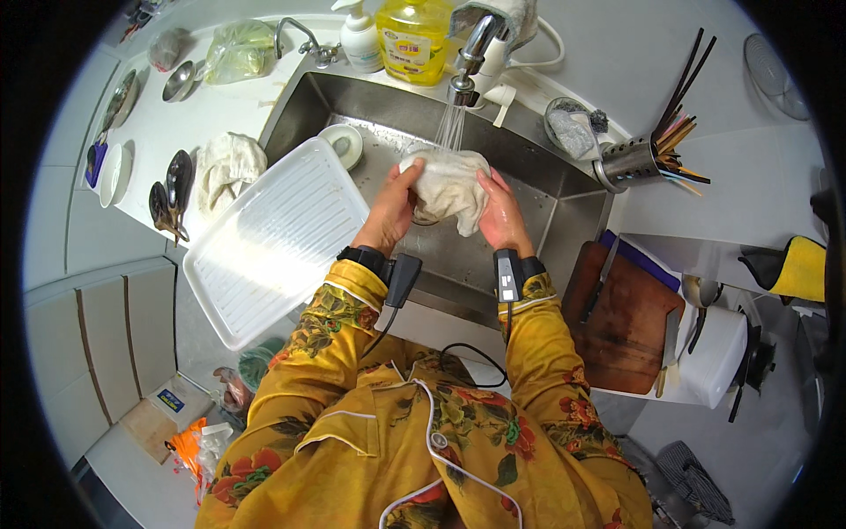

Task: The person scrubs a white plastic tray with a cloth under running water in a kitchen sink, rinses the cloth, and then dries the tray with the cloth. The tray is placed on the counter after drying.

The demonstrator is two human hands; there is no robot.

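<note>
Between my two hands a wet whitish cloth is spread under the running faucet. My left hand grips its left side, thumb on top. On the right edge, my right hand holds it with the fingers behind, partly hidden. Water falls in several streams onto the cloth's far edge. Below it lies the stainless steel sink, its drain half covered by the cloth. A small white bowl sits in the sink's far left part.
A white ribbed plastic tray rests across the sink's left rim. Left of it lie another cloth and two eggplants. Behind the sink stands a yellow detergent bottle. Knives lie on a wooden cutting board at right, below a chopstick holder.
</note>
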